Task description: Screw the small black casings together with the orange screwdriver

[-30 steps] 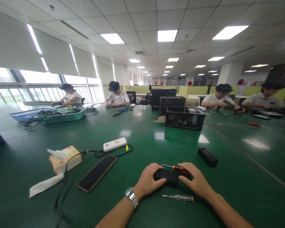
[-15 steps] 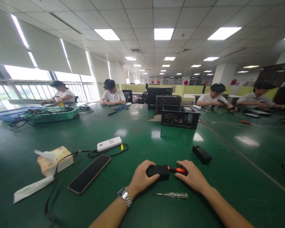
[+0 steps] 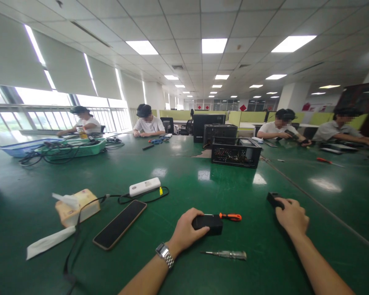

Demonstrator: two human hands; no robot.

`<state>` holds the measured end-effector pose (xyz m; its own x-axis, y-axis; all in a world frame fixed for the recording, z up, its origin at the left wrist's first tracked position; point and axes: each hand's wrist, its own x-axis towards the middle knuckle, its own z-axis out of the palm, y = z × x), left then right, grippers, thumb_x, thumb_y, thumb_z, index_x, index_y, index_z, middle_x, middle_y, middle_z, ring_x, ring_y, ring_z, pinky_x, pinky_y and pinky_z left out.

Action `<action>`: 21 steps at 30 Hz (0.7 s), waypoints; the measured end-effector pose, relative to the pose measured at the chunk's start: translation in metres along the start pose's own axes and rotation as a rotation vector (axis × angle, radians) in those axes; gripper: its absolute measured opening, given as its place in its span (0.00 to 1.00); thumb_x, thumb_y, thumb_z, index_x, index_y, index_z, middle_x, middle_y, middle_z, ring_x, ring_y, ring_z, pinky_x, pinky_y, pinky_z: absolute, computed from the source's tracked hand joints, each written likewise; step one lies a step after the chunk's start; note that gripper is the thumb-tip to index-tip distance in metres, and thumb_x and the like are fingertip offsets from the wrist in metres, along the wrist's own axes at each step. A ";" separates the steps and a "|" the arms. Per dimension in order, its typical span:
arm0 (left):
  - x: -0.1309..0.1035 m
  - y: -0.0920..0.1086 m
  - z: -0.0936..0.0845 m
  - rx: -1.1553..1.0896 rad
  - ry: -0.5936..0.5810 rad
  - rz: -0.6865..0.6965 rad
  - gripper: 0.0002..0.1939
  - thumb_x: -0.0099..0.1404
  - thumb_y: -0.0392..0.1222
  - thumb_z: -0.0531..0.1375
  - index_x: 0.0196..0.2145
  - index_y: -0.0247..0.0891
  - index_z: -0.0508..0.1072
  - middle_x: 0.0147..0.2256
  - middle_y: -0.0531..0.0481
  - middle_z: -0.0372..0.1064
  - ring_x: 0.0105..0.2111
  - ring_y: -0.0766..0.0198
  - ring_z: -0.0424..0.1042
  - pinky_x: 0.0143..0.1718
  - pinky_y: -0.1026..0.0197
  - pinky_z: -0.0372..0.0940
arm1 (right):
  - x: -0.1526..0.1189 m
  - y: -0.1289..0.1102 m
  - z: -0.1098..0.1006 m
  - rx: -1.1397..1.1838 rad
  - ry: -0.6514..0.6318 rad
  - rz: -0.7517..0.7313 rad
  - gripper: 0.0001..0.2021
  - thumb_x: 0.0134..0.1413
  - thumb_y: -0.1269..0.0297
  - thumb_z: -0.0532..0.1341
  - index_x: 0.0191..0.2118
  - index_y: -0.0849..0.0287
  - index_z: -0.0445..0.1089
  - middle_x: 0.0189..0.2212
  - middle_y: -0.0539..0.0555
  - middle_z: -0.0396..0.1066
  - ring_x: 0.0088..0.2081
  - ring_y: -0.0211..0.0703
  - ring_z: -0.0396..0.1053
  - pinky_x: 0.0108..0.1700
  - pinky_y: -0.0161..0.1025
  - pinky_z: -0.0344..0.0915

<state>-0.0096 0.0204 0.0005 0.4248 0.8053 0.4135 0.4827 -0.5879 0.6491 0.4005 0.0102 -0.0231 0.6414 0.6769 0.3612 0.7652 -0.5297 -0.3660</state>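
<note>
My left hand (image 3: 189, 228) is closed around a small black rectangular box (image 3: 214, 224) that rests on the green table. Just behind that box lies a screwdriver with an orange and black handle (image 3: 232, 217), its shaft partly hidden by the box. Farther right, my right hand (image 3: 292, 216) grips a second black box (image 3: 273, 199), thumb and fingers at its near end. A thin screwdriver with a clear handle (image 3: 233, 255) lies in front of my left hand, touched by neither hand.
To the left are a smartphone (image 3: 120, 224), a tissue pack (image 3: 86, 209), a white power strip (image 3: 145, 187) and a black cable. An opened computer case (image 3: 236, 153) stands mid-table. Baskets of cables (image 3: 74, 150) sit far left. Several people work around the table.
My right hand has let go of the orange-handled screwdriver, moved right, and taken hold of the second black box. The screwdriver now lies behind the first box, which my left hand keeps holding.
</note>
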 end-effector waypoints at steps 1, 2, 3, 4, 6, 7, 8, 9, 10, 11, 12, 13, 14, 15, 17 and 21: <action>0.000 0.000 0.000 0.000 -0.002 -0.005 0.15 0.54 0.44 0.67 0.40 0.39 0.73 0.38 0.49 0.72 0.38 0.57 0.71 0.40 0.59 0.64 | 0.003 0.009 -0.002 0.009 0.021 0.080 0.20 0.51 0.62 0.55 0.50 0.48 0.73 0.52 0.61 0.62 0.48 0.63 0.63 0.42 0.56 0.62; 0.000 0.000 0.000 0.001 -0.004 -0.010 0.15 0.54 0.44 0.67 0.40 0.39 0.73 0.38 0.49 0.72 0.38 0.57 0.71 0.40 0.59 0.64 | 0.006 0.019 -0.005 0.016 0.043 0.152 0.20 0.50 0.62 0.55 0.50 0.50 0.73 0.52 0.62 0.62 0.48 0.66 0.63 0.42 0.59 0.60; 0.000 0.001 0.000 0.003 -0.006 -0.014 0.15 0.54 0.44 0.67 0.40 0.39 0.73 0.38 0.49 0.72 0.38 0.57 0.71 0.40 0.59 0.64 | 0.009 0.030 -0.007 0.022 0.064 0.216 0.20 0.50 0.62 0.55 0.50 0.51 0.73 0.52 0.63 0.62 0.49 0.68 0.62 0.42 0.61 0.59; 0.000 0.001 -0.001 0.005 -0.009 -0.017 0.15 0.55 0.44 0.67 0.40 0.39 0.73 0.38 0.48 0.72 0.38 0.57 0.71 0.40 0.59 0.64 | 0.012 0.039 -0.011 0.033 0.084 0.270 0.20 0.49 0.62 0.55 0.49 0.52 0.73 0.52 0.64 0.62 0.49 0.70 0.61 0.42 0.62 0.58; 0.000 0.001 -0.001 0.005 -0.016 -0.018 0.15 0.55 0.44 0.66 0.40 0.39 0.73 0.38 0.48 0.72 0.38 0.57 0.70 0.40 0.59 0.64 | 0.016 0.053 -0.017 0.045 0.111 0.331 0.19 0.49 0.61 0.55 0.47 0.52 0.74 0.52 0.64 0.62 0.51 0.73 0.59 0.43 0.64 0.56; 0.000 0.001 -0.001 0.005 -0.019 -0.019 0.15 0.55 0.44 0.66 0.40 0.39 0.73 0.38 0.48 0.72 0.38 0.57 0.70 0.40 0.59 0.64 | 0.017 0.056 -0.019 0.045 0.136 0.333 0.18 0.50 0.59 0.55 0.46 0.53 0.74 0.53 0.65 0.62 0.52 0.74 0.58 0.43 0.65 0.55; 0.000 0.001 -0.002 0.005 -0.021 -0.019 0.15 0.55 0.44 0.66 0.40 0.39 0.73 0.38 0.48 0.72 0.38 0.57 0.70 0.40 0.59 0.64 | 0.017 0.056 -0.020 0.042 0.176 0.313 0.19 0.51 0.57 0.55 0.46 0.55 0.73 0.53 0.66 0.62 0.53 0.75 0.56 0.44 0.65 0.54; 0.001 0.001 -0.002 0.004 -0.021 -0.019 0.15 0.55 0.44 0.66 0.40 0.39 0.73 0.38 0.49 0.71 0.38 0.57 0.70 0.40 0.59 0.64 | 0.016 0.051 -0.021 0.048 0.223 0.267 0.20 0.51 0.55 0.55 0.46 0.56 0.73 0.52 0.67 0.62 0.53 0.75 0.56 0.45 0.66 0.54; 0.001 0.001 -0.001 0.004 -0.019 -0.019 0.15 0.55 0.44 0.66 0.40 0.39 0.73 0.38 0.49 0.71 0.38 0.57 0.70 0.39 0.59 0.63 | 0.013 0.043 -0.020 0.069 0.263 0.184 0.21 0.52 0.53 0.54 0.47 0.58 0.72 0.51 0.67 0.63 0.53 0.74 0.56 0.45 0.65 0.55; 0.001 0.001 -0.001 0.004 -0.017 -0.020 0.15 0.55 0.44 0.66 0.40 0.39 0.73 0.38 0.49 0.71 0.38 0.57 0.70 0.39 0.59 0.63 | 0.008 0.031 -0.018 0.109 0.291 0.067 0.22 0.53 0.52 0.54 0.47 0.59 0.71 0.50 0.67 0.65 0.53 0.71 0.58 0.46 0.63 0.56; 0.001 0.001 -0.001 0.003 -0.017 -0.022 0.15 0.55 0.44 0.66 0.40 0.39 0.73 0.38 0.49 0.71 0.38 0.57 0.70 0.40 0.60 0.63 | 0.002 0.016 -0.014 0.162 0.280 -0.087 0.22 0.54 0.51 0.53 0.48 0.60 0.70 0.49 0.66 0.67 0.51 0.67 0.60 0.47 0.60 0.58; 0.001 0.000 -0.001 0.003 -0.018 -0.024 0.15 0.55 0.44 0.66 0.41 0.39 0.73 0.38 0.49 0.71 0.38 0.57 0.70 0.40 0.60 0.63 | -0.008 0.000 -0.011 0.232 0.227 -0.264 0.23 0.55 0.50 0.53 0.49 0.60 0.69 0.47 0.64 0.69 0.50 0.62 0.63 0.48 0.56 0.60; 0.001 0.000 0.000 0.003 -0.020 -0.026 0.15 0.55 0.44 0.66 0.41 0.39 0.72 0.38 0.49 0.71 0.38 0.57 0.70 0.40 0.60 0.63 | -0.019 -0.018 -0.006 0.295 0.165 -0.415 0.24 0.55 0.49 0.53 0.50 0.59 0.68 0.47 0.62 0.69 0.50 0.58 0.64 0.50 0.53 0.60; 0.001 0.000 0.000 0.003 -0.024 -0.028 0.16 0.55 0.44 0.66 0.41 0.39 0.72 0.38 0.49 0.71 0.38 0.57 0.70 0.40 0.60 0.64 | -0.031 -0.036 -0.002 0.308 0.112 -0.516 0.25 0.55 0.48 0.54 0.52 0.58 0.67 0.49 0.60 0.69 0.51 0.56 0.64 0.51 0.52 0.60; 0.001 0.000 0.000 0.006 -0.027 -0.028 0.16 0.55 0.44 0.66 0.41 0.39 0.72 0.38 0.49 0.71 0.37 0.57 0.70 0.39 0.60 0.64 | -0.053 -0.068 0.004 0.261 0.003 -0.680 0.26 0.56 0.47 0.55 0.56 0.55 0.64 0.53 0.58 0.67 0.54 0.55 0.62 0.53 0.51 0.60; 0.001 -0.001 -0.001 0.003 -0.026 -0.023 0.15 0.55 0.45 0.66 0.41 0.39 0.72 0.38 0.49 0.71 0.38 0.57 0.70 0.39 0.60 0.63 | -0.062 -0.088 0.005 0.079 0.047 -0.732 0.20 0.57 0.53 0.55 0.52 0.54 0.70 0.55 0.57 0.65 0.56 0.56 0.59 0.56 0.54 0.53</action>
<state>-0.0102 0.0215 0.0011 0.4337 0.8163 0.3814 0.4945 -0.5695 0.6566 0.2935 0.0169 -0.0173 -0.0288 0.8191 0.5729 0.9930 0.0890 -0.0772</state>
